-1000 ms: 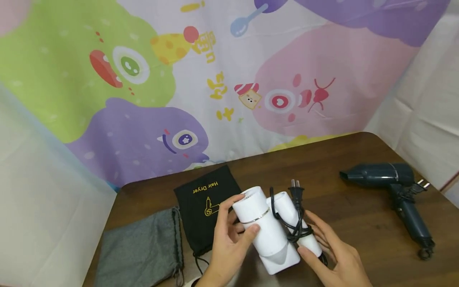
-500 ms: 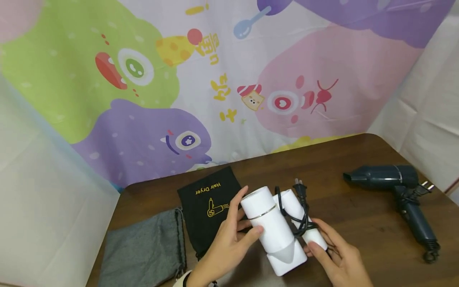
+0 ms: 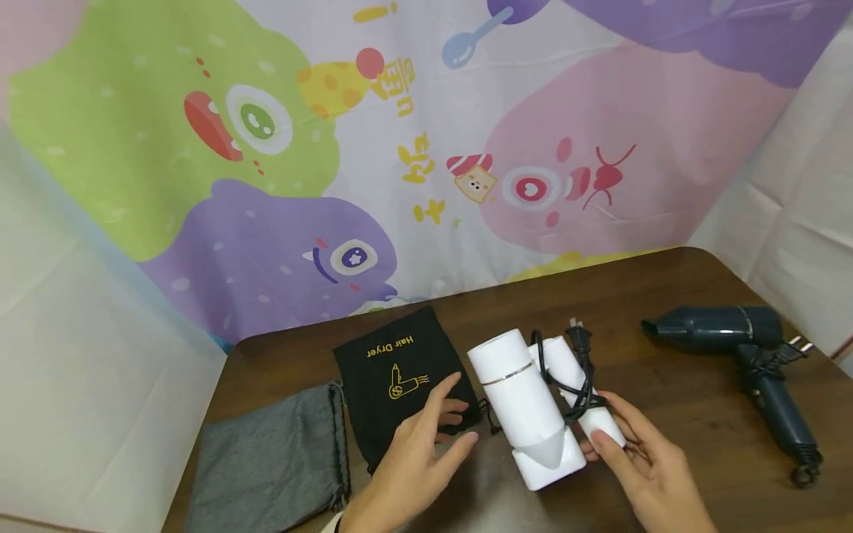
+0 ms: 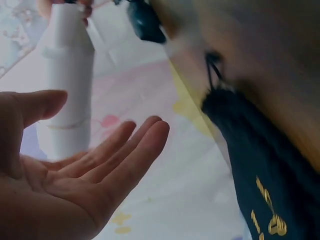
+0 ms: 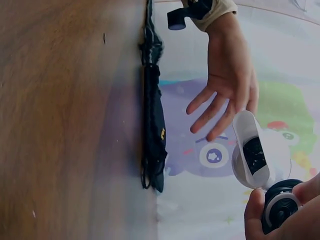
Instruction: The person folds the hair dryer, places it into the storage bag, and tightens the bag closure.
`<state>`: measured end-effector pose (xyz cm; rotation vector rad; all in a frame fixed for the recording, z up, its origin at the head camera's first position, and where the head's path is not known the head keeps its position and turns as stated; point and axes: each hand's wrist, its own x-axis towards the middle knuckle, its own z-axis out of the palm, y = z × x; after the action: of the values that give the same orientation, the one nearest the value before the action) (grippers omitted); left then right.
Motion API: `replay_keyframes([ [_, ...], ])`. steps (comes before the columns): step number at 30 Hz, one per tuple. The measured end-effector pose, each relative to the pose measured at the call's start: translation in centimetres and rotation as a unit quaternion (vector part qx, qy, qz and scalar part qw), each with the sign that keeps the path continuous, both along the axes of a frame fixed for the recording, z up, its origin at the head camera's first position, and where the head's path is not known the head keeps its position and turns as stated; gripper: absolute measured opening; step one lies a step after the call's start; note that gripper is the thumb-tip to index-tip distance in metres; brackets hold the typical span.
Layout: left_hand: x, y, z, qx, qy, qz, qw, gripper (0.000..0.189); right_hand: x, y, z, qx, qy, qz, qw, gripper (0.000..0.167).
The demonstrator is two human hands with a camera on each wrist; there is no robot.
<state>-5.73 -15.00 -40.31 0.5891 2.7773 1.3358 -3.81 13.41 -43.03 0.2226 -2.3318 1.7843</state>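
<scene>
A white hair dryer (image 3: 523,400), its handle folded alongside the barrel, is held up over the table in the head view. Black cord (image 3: 583,392) is wound round the handle, with the two-pin plug (image 3: 578,337) pointing away. My right hand (image 3: 660,474) grips the handle's end between thumb and fingers. Left of the barrel, my left hand (image 3: 413,463) is off the dryer with fingers spread, overlapping the edge of a black drawstring pouch (image 3: 366,422) printed "Hair Dryer". The left wrist view shows a gap between the left palm (image 4: 65,200) and the white barrel (image 4: 70,75).
A grey drawstring pouch (image 3: 266,463) lies flat at the table's left. On the right rests a dark hair dryer (image 3: 720,327) with its cord wrapped at the handle. Behind the brown table (image 3: 600,296) hangs a cartoon-printed cloth (image 3: 426,244).
My left hand has let go of the white hair dryer's barrel. The dryer has moved right and slightly away in my right hand, which keeps its grip on the handle.
</scene>
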Motion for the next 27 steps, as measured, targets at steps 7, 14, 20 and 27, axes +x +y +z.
replay_keyframes([
  [7,-1.0,-1.3,-0.5,-0.157,0.102,0.037,0.9817,0.050,0.0,-0.6,-0.4,-0.010,0.011,0.014,0.9998,0.044],
  [14,-2.0,-3.0,-1.3,-0.288,0.076,0.042,0.9536,0.029,0.0,-0.8,-0.8,-0.014,0.015,0.023,0.9995,0.043],
  [20,-2.6,-4.2,-2.2,-0.315,0.038,0.040,0.9474,0.034,0.0,-0.9,-1.1,-0.015,-0.007,0.021,0.9996,0.043],
  [27,-3.1,-4.9,-2.9,-0.322,0.012,0.037,0.9460,0.037,-0.1,-0.7,-1.3,-0.016,-0.020,0.029,0.9992,0.043],
])
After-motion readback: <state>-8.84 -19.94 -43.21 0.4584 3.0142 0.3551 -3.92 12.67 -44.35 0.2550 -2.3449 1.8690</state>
